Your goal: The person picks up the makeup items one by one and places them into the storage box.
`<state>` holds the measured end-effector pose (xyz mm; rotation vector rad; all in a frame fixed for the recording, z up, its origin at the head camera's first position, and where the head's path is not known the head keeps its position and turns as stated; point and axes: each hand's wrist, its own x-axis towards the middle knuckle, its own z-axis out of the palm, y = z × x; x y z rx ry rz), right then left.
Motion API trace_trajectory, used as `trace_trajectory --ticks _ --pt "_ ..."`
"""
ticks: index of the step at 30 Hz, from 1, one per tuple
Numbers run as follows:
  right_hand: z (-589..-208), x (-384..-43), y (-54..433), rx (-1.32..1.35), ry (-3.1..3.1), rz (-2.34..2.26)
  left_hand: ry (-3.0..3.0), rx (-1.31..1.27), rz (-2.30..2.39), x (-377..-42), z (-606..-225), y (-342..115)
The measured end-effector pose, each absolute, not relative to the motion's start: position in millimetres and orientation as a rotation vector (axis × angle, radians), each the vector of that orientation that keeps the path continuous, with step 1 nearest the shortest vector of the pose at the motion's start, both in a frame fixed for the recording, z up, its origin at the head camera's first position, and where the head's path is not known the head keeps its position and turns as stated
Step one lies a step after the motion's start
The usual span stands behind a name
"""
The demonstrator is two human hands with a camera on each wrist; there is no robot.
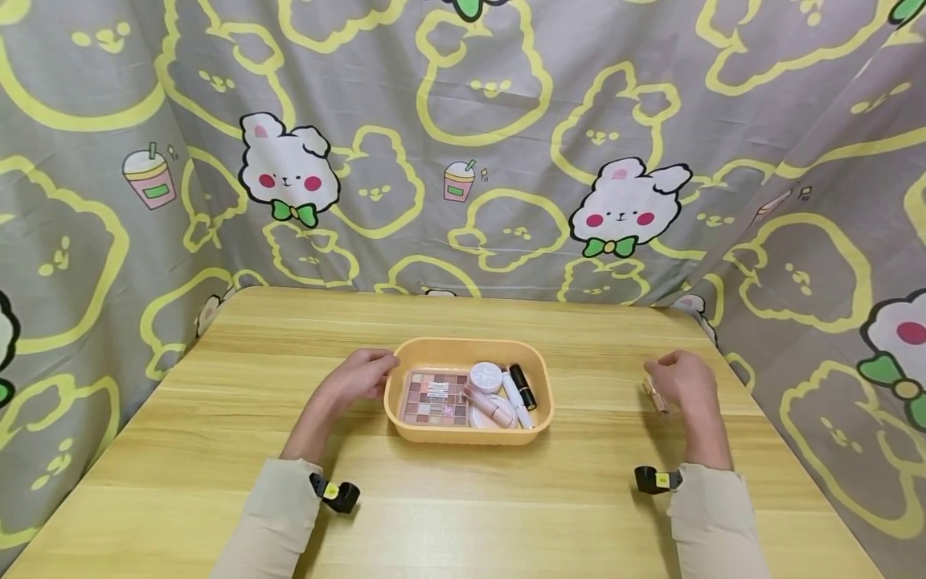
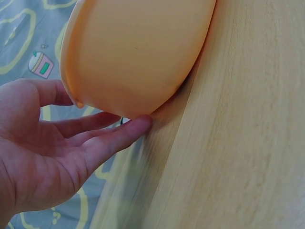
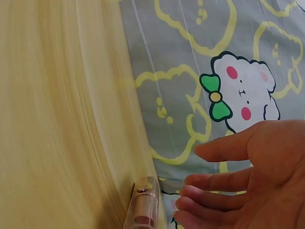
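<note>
My left hand (image 1: 362,376) holds the left end of a yellow-orange plastic basket (image 1: 463,437), one digit over the rim and others against the outer wall in the left wrist view. Inside lie an eyeshadow palette (image 1: 419,410), a round white case (image 1: 485,375), a round compact (image 1: 481,420), a pinkish lip gloss tube (image 1: 488,404), a white tube (image 1: 515,398) and a black tube (image 1: 522,388). On the right, my right hand (image 1: 687,382) is beside a clear-and-pink lip gloss tube (image 3: 144,205). Its fingers are loosely bent and apart from the tube in the right wrist view.
The wood-grain table (image 1: 448,515) carries the basket near its middle and the single tube toward the right edge. A grey curtain (image 1: 405,80) with yellow outlines and white bunnies hangs behind and along both sides. Each wrist bears a small black camera (image 1: 340,496).
</note>
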<state>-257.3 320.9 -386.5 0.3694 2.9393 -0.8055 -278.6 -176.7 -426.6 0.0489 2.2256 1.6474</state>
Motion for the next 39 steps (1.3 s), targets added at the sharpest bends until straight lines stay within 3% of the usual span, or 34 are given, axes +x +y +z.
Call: trace_trajectory --ticks 39 --pt "-403 -256 326 0.386 2.904 -0.715 2.243 0.04 1.627 -278 -424 -177"
